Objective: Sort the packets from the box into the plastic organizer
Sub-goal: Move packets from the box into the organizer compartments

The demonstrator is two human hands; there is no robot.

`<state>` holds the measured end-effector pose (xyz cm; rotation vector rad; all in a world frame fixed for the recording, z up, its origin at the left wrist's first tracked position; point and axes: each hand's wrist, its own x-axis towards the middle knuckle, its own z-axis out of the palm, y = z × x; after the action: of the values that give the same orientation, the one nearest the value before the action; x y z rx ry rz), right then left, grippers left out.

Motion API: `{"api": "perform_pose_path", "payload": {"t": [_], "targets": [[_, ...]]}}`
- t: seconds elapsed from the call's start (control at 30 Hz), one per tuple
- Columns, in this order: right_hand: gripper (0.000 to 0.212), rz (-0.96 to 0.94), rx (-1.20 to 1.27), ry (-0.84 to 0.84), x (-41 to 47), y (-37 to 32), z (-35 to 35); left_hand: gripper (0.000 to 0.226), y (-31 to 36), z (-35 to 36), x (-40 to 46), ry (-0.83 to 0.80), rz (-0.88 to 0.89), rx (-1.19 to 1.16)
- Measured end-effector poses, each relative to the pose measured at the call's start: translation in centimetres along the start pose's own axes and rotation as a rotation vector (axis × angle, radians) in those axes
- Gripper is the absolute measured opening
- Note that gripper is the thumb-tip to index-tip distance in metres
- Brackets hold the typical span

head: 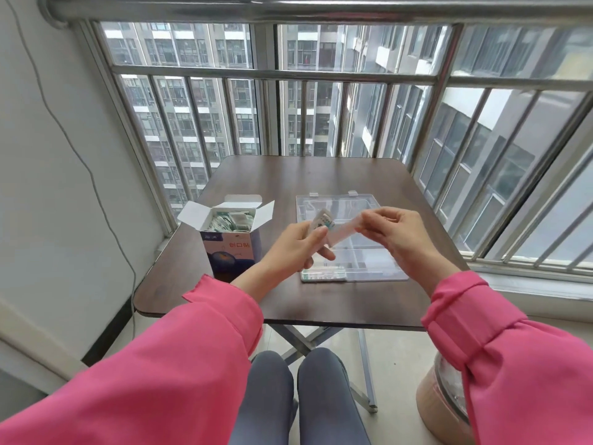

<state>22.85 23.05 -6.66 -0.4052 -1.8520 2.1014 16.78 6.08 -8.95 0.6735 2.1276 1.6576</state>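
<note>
An open white and blue cardboard box (231, 242) stands on the left of the table with several small packets (229, 221) inside. A clear plastic organizer (369, 252) lies open on the right, and a few packets (324, 273) sit in its near left compartment. My left hand (293, 248) holds a small stack of packets (322, 223) above the organizer's left side. My right hand (396, 232) pinches the end of a pale strip (345, 231) that reaches across to the left hand's fingers.
The dark wooden folding table (288, 300) stands against a barred window (321, 91). A wall with a hanging cable (96, 194) is at the left. A round tan container (439, 399) sits on the floor at the right. My knees are under the table's near edge.
</note>
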Motion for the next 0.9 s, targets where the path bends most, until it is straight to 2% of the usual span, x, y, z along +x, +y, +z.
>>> {"api": "perform_pose_path", "payload": {"t": [0.07,0.13,0.3,0.43,0.77,0.9], "targets": [[0.023,0.016,0.014,0.016,0.3,0.1,-1.4,0.023,-0.3,0.0,0.5,0.112,0.001,0.037],[0.014,0.013,-0.134,0.004,0.4,0.3,-2.9,0.022,-0.3,0.4,1.2,0.174,-0.009,0.053],[0.015,0.104,-0.615,-0.079,0.6,1.0,-5.4,0.012,0.5,2.3,1.8,0.114,-0.076,0.089],[0.015,0.086,-0.918,-0.08,1.0,1.1,-5.9,0.011,0.6,3.2,2.3,0.084,-0.114,0.108],[0.014,0.032,-1.078,-0.073,1.7,2.3,-5.1,0.023,0.1,3.2,2.8,0.042,-0.094,0.125],[0.021,0.01,-1.194,-0.055,1.9,2.9,-4.5,0.01,0.0,3.5,2.7,0.002,-0.056,0.129]]}}
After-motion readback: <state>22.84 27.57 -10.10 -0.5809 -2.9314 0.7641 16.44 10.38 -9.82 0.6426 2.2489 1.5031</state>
